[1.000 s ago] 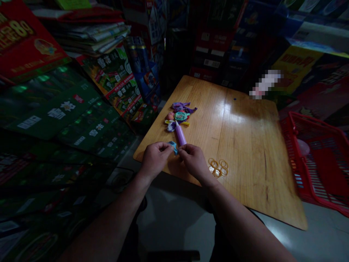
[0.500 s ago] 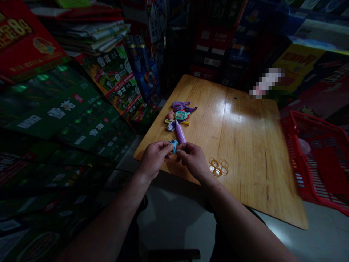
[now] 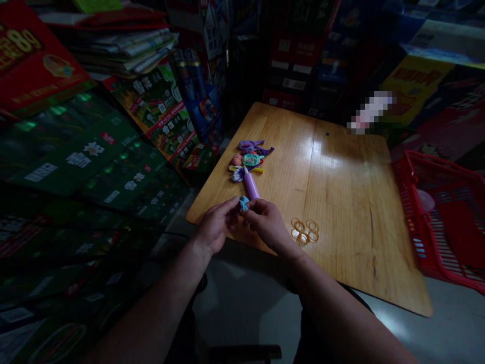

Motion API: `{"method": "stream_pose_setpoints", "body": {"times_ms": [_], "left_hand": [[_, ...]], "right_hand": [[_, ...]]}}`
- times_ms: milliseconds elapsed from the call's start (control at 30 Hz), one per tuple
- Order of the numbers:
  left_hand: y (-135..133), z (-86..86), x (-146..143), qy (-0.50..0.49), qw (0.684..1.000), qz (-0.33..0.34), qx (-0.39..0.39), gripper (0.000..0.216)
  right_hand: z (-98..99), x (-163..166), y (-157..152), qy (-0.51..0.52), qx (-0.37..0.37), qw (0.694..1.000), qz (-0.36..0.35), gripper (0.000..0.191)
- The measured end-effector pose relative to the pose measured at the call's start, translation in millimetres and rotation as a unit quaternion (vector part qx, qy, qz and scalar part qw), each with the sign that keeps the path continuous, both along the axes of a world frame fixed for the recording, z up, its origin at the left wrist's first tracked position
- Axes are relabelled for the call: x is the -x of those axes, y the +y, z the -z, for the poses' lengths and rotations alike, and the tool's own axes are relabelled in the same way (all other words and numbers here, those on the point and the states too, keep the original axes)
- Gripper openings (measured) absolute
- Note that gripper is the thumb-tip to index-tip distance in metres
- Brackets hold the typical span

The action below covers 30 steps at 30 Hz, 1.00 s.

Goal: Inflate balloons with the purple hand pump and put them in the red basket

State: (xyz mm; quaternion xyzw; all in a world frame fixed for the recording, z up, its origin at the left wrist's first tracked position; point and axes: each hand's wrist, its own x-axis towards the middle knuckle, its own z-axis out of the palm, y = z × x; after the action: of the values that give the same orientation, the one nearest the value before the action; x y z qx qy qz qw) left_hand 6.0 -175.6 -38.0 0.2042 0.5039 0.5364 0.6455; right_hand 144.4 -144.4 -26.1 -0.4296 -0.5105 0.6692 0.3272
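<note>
A small, limp blue balloon (image 3: 244, 203) is held between my two hands over the table's near edge. My left hand (image 3: 216, 222) is closed, its thumb and forefinger at the balloon's left side. On the other side, the fingertips of my right hand (image 3: 266, 217) pinch the balloon. Just beyond them a purple hand pump (image 3: 250, 185) with a pale pointed nozzle lies on the wooden table (image 3: 341, 202). At the nozzle's end sits a pile of deflated balloons (image 3: 252, 160) in purple, teal, pink and yellow. Several tan rubber bands (image 3: 302, 237) lie right of my right hand.
Green beer cartons (image 3: 87, 156) are stacked along the left, with a pile of papers (image 3: 129, 48) above. A red shopping basket (image 3: 428, 242) stands at the table's right side, with a pinkish round thing inside. More boxes (image 3: 291, 65) line the back. A blurred patch covers something at the far right corner.
The blue balloon has turned between my fingers and shows a rounder top. My left hand has shifted slightly downward with its fingers straighter. The things on the table have not moved.
</note>
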Motion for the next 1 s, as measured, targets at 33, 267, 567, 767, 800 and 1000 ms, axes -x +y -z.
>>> {"method": "stream_pose_setpoints", "body": {"times_ms": [33,267,567,767,800,1000], "left_hand": [[0,1.0,0,-0.008,1.0,0.01,0.012,0.031],[3,1.3,5,-0.047,0.998,-0.045,0.001,0.024],[1,-1.3,2,-0.051,0.996,-0.079,-0.01,0.025],[-5,1.1,-6,-0.041,0.999,0.034,-0.01,0.022],[-4,1.0,-4,-0.035,0.999,0.02,-0.01,0.021],[12,-4.0,24,-0.109,0.984,-0.136,-0.029,0.022]], "right_hand": [[-0.2,-1,0,0.005,-0.001,1.0,-0.007,0.011],[4.9,-2,-1,-0.015,-0.006,1.0,-0.023,0.009],[10.6,-2,1,-0.051,-0.021,0.998,-0.023,0.012],[4.8,-1,-1,-0.118,-0.123,0.985,-0.003,0.018],[4.2,0,-1,-0.127,-0.137,0.982,-0.009,0.018],[4.8,-3,5,-0.299,-0.288,0.905,0.093,0.017]]}}
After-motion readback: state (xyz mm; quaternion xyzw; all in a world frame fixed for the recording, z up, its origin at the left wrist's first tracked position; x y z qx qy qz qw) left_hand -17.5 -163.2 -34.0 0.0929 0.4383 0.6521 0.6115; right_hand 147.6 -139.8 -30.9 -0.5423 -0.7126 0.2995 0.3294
